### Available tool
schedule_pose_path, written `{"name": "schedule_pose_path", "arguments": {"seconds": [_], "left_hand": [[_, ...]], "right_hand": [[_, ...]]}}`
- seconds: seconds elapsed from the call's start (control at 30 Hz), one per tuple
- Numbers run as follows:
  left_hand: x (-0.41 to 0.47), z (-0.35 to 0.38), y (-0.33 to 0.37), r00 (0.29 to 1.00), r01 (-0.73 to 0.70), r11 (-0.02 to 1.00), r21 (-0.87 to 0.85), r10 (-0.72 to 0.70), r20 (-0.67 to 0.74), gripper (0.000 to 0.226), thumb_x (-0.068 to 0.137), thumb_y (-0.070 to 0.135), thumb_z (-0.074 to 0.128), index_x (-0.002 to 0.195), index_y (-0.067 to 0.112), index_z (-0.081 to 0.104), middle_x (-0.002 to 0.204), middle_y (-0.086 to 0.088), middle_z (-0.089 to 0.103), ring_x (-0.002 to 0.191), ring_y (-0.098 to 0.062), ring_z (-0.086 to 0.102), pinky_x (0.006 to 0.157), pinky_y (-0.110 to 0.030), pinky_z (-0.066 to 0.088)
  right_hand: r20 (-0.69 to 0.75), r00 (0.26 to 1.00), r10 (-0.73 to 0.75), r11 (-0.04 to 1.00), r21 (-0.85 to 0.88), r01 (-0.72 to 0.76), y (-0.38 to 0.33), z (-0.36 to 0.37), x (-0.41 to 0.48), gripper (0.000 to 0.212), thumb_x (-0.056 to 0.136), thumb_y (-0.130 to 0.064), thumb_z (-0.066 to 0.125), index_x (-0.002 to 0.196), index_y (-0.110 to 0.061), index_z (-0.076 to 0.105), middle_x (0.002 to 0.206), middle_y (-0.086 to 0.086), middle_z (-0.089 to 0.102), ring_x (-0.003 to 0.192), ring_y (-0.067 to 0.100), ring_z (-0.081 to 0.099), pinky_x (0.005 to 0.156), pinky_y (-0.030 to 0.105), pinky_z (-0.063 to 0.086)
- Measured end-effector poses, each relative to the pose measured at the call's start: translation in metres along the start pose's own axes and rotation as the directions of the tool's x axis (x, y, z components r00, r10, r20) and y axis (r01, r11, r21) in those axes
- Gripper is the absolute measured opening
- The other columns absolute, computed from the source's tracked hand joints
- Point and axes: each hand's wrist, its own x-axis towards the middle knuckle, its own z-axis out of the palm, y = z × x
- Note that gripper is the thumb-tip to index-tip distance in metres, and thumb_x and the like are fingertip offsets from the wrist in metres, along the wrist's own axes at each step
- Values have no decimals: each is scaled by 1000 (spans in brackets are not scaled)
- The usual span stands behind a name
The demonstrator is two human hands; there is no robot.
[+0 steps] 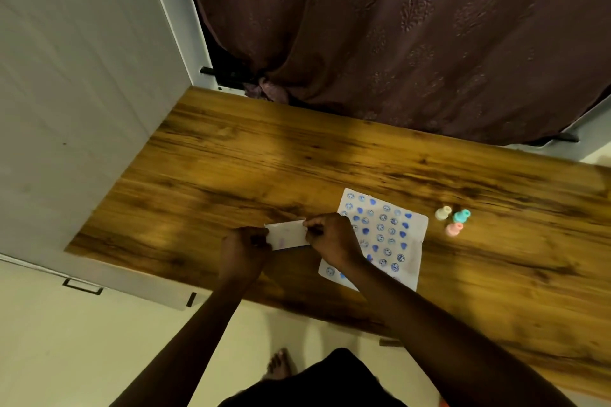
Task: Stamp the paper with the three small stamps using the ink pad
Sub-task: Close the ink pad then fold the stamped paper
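Observation:
A white paper (390, 235) covered with several blue stamp marks lies on the wooden table (231, 168). To its right stand three small stamps: cream (443, 212), teal (461, 215) and pink (453, 229). Left of the paper, both hands hold a small white flat box (287, 235), seemingly the ink pad. My left hand (243, 246) grips its left end. My right hand (332, 239) pinches its right end, with the forearm lying over the paper's lower left part. Whether the box is open or closed cannot be told.
A dark patterned curtain (413, 36) hangs behind the table's far edge. A white cabinet door (76, 92) stands at the left, with drawer handles below. The table's near edge runs diagonally past my arms; pale floor and a bare foot (279, 365) lie beneath.

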Motion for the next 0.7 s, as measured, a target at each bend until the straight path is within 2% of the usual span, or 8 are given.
{"name": "schedule_pose_path", "arguments": {"seconds": [0.13, 0.33, 0.47, 0.53, 0.63, 0.7], "left_hand": [[-2, 0, 2, 1000, 15, 1000, 23, -15, -16, 29, 89, 10, 76, 118, 6, 73, 119, -15, 76, 108, -31, 73, 82, -24, 53], [1, 1, 3, 1000, 28, 995, 97, -28, -11, 32, 89, 8, 76, 121, 7, 73, 120, -16, 76, 108, -32, 73, 85, -29, 54], [2, 2, 7, 999, -11, 988, 155, 18, -43, 23, 87, 6, 75, 110, 6, 78, 110, -16, 79, 99, -34, 76, 77, -26, 48], [2, 2, 7, 999, -17, 987, 159, 25, -49, 23, 87, 6, 74, 110, 7, 78, 110, -16, 79, 98, -34, 76, 76, -25, 48], [1, 2, 4, 999, -17, 988, 152, 22, -31, 29, 89, 9, 75, 118, 7, 75, 116, -16, 77, 103, -32, 74, 82, -29, 53], [-1, 3, 2, 999, -4, 990, 138, 9, -33, 31, 89, 10, 75, 120, 8, 74, 117, -16, 77, 105, -32, 74, 83, -28, 51]], "right_hand": [[8, 1000, 19, 999, -31, -18, -4, 3, -4, 30, 94, -13, 70, 124, -12, 73, 129, 7, 72, 116, 20, 69, 104, 32, 54], [-34, 998, 45, 980, -193, -51, -17, 10, -10, 32, 101, -23, 60, 131, -14, 66, 136, 7, 66, 127, 22, 61, 111, 30, 46], [-64, 997, 36, 959, -277, -53, -23, 18, -16, 35, 103, -26, 56, 136, -13, 59, 142, 9, 60, 134, 26, 55, 117, 34, 41], [-64, 997, 52, 965, -253, -66, -24, 18, -15, 35, 103, -24, 57, 135, -12, 59, 142, 9, 59, 134, 26, 55, 117, 35, 41], [-65, 995, 71, 983, -163, -80, -19, 17, -13, 35, 101, -23, 60, 135, -14, 61, 141, 7, 62, 131, 23, 58, 114, 34, 45], [-80, 994, 72, 993, -92, -79, -18, 16, -14, 31, 100, -20, 62, 130, -14, 66, 136, 7, 66, 126, 23, 62, 111, 33, 48]]}}
